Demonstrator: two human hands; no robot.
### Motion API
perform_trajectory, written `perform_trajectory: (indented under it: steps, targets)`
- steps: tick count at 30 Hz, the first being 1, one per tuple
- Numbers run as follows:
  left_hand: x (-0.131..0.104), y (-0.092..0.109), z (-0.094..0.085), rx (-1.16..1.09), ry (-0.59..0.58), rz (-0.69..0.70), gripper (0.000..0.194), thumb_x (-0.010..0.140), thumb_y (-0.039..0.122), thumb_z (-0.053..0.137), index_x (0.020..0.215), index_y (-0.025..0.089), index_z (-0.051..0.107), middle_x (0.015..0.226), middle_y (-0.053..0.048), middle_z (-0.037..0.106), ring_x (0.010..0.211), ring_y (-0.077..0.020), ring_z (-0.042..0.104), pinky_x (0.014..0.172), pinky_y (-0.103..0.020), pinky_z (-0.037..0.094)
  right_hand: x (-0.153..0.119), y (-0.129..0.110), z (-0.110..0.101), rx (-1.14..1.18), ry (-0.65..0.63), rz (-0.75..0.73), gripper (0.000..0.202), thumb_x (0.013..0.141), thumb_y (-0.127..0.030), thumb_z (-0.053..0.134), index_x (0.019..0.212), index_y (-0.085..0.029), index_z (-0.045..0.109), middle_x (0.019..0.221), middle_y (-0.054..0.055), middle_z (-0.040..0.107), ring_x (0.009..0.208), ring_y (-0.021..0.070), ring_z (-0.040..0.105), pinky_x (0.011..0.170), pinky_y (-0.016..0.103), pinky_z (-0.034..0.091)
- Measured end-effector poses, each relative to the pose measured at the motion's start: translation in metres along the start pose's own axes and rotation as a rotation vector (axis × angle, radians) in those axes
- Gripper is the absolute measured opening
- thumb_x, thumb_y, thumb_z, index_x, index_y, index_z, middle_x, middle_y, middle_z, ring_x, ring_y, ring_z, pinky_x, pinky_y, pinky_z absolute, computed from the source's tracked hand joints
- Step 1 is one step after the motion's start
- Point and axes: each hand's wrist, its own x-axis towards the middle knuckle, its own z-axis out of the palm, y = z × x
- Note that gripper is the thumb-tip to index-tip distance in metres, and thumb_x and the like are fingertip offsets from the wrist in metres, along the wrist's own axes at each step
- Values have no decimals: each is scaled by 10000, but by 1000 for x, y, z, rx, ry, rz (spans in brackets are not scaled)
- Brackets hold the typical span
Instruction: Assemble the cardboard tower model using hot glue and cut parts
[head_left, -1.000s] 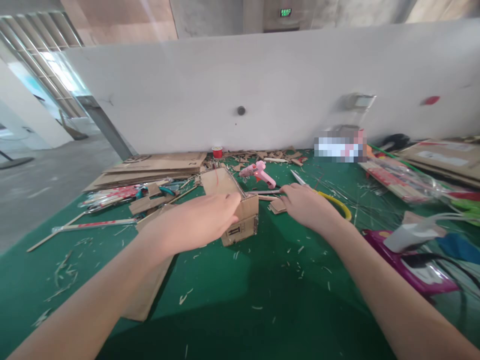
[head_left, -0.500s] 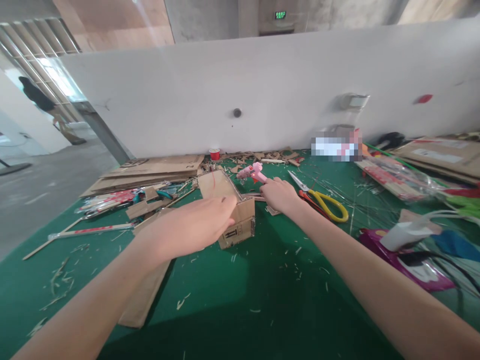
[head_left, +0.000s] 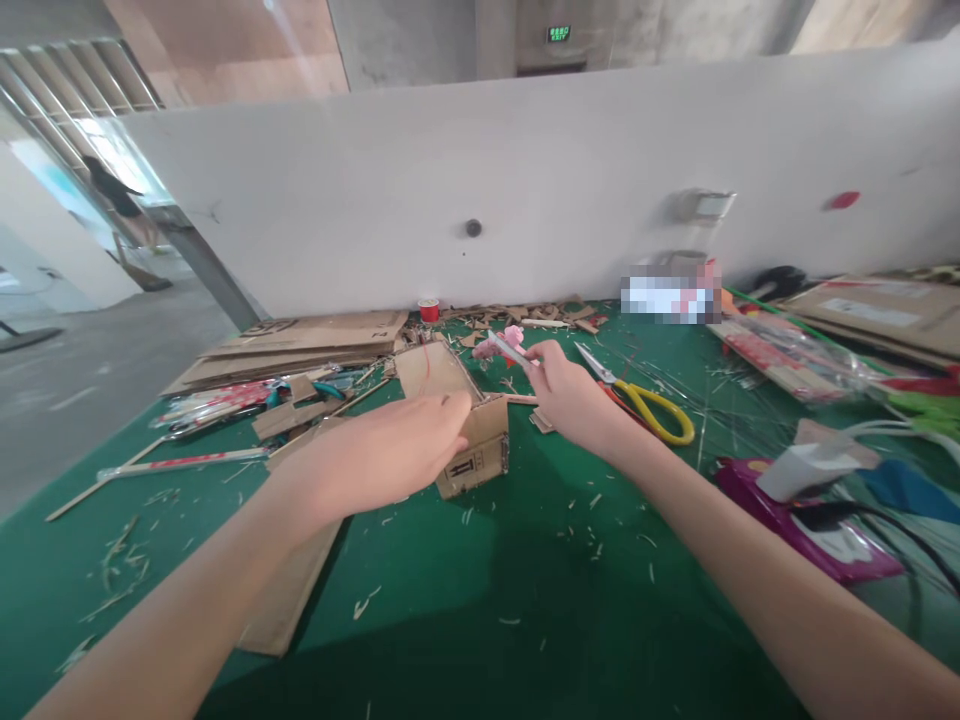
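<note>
My left hand (head_left: 390, 445) rests over a small cardboard box (head_left: 474, 462), its fingers closed round the near left side and the thumb at the front edge. The box has a printed arrow mark on its front. My right hand (head_left: 562, 390) pinches a thin, flat, pale grey-white tool (head_left: 508, 350) pointing up and left; its exact kind is not clear. Just behind that tool lies a pink glue gun (head_left: 514, 335), partly covered by it. Yellow-handled scissors (head_left: 652, 405) lie to the right of my right hand.
Flat cardboard sheets (head_left: 300, 345) are stacked at the back left, with a cardboard strip (head_left: 289, 600) nearer me. A red cup (head_left: 429, 310) stands by the white partition (head_left: 337, 200). A purple power strip (head_left: 847, 550) with cables lies right. A person (head_left: 116, 195) stands far left.
My right hand has left the glue gun's handle and now pinches the thin pale tool. My left hand and the box stay put. The distant person has shifted right.
</note>
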Motion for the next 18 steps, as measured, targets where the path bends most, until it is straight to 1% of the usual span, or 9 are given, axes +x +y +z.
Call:
perform_trajectory:
  steps: [1,2,4,5,7,9,12,15,18]
  targets:
    - [0,0,0,-2,-1,-3,282,973,348,316,737,200,280,599,23,416,460,-83,305,437,-285,212,-9,-2,-3,170,-43,-14,307,965,-288,299,1208,-165,441,797,56,615,610,162,549,569,268,403]
    - [0,1,0,-2,0,-6,278,971,345,318,737,199,283,604,20,424,464,-85,316,439,-287,215,-17,-4,-6,322,-113,-23,294,954,-267,306,1194,-185,454,758,26,579,580,145,513,538,256,390]
    - [0,1,-1,-4,3,-3,268,970,331,315,738,200,286,615,14,438,473,-90,342,442,-286,227,-32,-7,-10,562,-216,24,240,930,-235,330,1095,-195,498,694,-15,490,542,121,448,496,242,361]
    - [0,1,-1,-6,4,-2,264,971,323,311,739,200,285,620,11,443,479,-93,354,445,-284,234,-39,-8,-11,646,-234,58,206,924,-234,346,1032,-190,515,687,-24,456,535,111,424,489,239,351]
    - [-1,2,-2,-12,0,-4,260,971,317,309,739,201,281,628,8,449,492,-98,372,450,-280,247,-49,-11,-12,808,-204,134,179,922,-274,394,982,-179,533,725,-26,435,532,90,376,481,235,329]
    - [-1,2,-2,-23,-10,-13,260,969,324,310,741,203,280,640,2,458,504,-103,380,454,-279,250,-56,-14,-13,1029,-146,210,222,912,-328,448,1014,-167,561,780,-14,447,553,81,349,483,231,316]
    - [-1,3,-2,-37,-23,-43,256,968,334,307,748,204,289,659,-6,475,516,-111,385,458,-283,244,-58,-16,-13,1333,-86,298,234,860,-300,549,1043,-162,600,783,-11,456,619,88,383,518,219,345]
    - [0,4,-3,-56,-34,-61,254,969,336,296,753,203,304,680,-14,490,531,-117,396,468,-287,249,-53,-15,-11,1449,-71,328,171,792,-223,643,951,-175,601,767,-18,492,698,98,470,612,220,419]
    - [1,6,-4,-64,-37,-60,254,968,335,298,751,203,300,683,-14,488,542,-122,408,477,-287,260,-51,-17,-1,1508,-75,366,132,770,-201,660,852,-170,562,795,-3,559,715,107,531,675,251,470]
